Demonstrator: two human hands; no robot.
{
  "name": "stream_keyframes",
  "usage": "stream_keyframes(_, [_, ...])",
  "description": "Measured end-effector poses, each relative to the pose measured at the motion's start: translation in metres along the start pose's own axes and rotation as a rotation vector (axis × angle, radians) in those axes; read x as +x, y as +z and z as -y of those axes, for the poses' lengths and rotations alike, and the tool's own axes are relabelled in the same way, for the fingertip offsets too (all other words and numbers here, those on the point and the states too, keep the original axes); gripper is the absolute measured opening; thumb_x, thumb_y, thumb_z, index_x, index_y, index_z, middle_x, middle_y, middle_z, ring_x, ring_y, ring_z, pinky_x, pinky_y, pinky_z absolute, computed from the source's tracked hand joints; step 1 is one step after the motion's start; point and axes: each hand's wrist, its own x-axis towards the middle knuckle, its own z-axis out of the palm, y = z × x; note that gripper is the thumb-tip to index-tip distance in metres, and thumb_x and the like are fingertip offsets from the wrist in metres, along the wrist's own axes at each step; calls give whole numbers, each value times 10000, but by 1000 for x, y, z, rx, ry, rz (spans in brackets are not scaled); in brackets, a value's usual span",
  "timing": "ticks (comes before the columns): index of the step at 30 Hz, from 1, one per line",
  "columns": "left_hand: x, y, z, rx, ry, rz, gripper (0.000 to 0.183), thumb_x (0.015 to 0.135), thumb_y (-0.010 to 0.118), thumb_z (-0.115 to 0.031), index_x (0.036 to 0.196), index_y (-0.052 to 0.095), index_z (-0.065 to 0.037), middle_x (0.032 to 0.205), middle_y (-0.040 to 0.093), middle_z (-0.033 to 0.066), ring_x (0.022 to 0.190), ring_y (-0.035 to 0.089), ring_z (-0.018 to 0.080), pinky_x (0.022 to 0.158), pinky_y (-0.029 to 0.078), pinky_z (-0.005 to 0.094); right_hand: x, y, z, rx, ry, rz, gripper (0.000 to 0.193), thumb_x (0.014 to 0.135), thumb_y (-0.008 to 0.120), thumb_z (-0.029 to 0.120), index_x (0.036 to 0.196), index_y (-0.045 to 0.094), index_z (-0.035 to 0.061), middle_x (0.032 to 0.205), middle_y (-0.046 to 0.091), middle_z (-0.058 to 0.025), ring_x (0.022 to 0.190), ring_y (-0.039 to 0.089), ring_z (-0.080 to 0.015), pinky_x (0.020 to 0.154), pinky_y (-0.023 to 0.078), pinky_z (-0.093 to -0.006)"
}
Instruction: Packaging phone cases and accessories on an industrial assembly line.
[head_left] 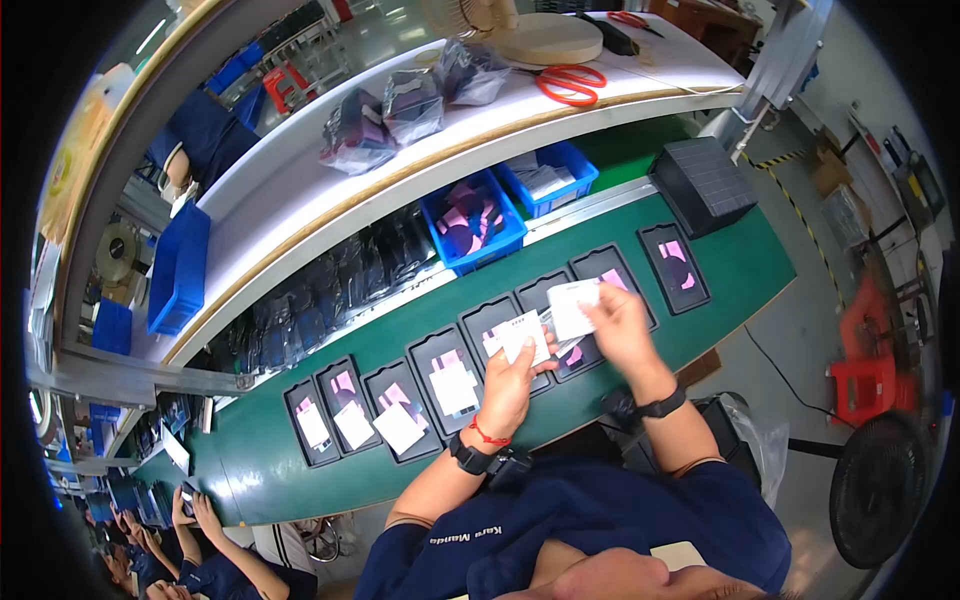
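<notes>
My left hand (512,378) grips a small stack of white paper cards (524,336) above the green conveyor belt (745,262). My right hand (622,325) pinches a single white card (572,306) just right of that stack, over a black tray (552,300). A row of black trays (440,375) lies along the belt, each with a pink and dark item inside. Those to my left carry a white card (398,428) on top; the trays on the right (675,265) show only the pink item.
Two blue bins (478,222) stand behind the belt. A stack of black trays (705,182) sits at the belt's right end. The white shelf (300,190) above holds bagged parts, orange scissors (572,82) and a fan base. Another person's hands (195,510) work at lower left.
</notes>
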Motion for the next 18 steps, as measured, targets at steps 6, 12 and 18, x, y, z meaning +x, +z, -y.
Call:
stream_keyframes(6, [2,5,1,215,23,-114,166,889,565,-114,957,611,30,862,645,68,669,577,113,549,467,229,31,-72,-12,-1031,-55,-141,289,689,749,214,789,600,-12,721,592,-140,700,559,-321,619,447,-404])
stream_keyframes(12, [11,34,25,247,10,64,129,871,595,-92,937,631,12,825,643,42,653,574,87,529,467,208,-12,-34,16,-402,-185,178,219,794,656,103,977,584,7,852,585,-72,779,550,-158,694,439,-289])
stream_keyframes(18, [1,34,20,1566,511,339,619,729,703,-365,1204,518,-14,1266,437,249,1151,431,379,985,323,498,40,-132,11,-389,-144,-275,94,807,582,6,901,591,-4,751,614,-61,694,562,-73,615,466,-242])
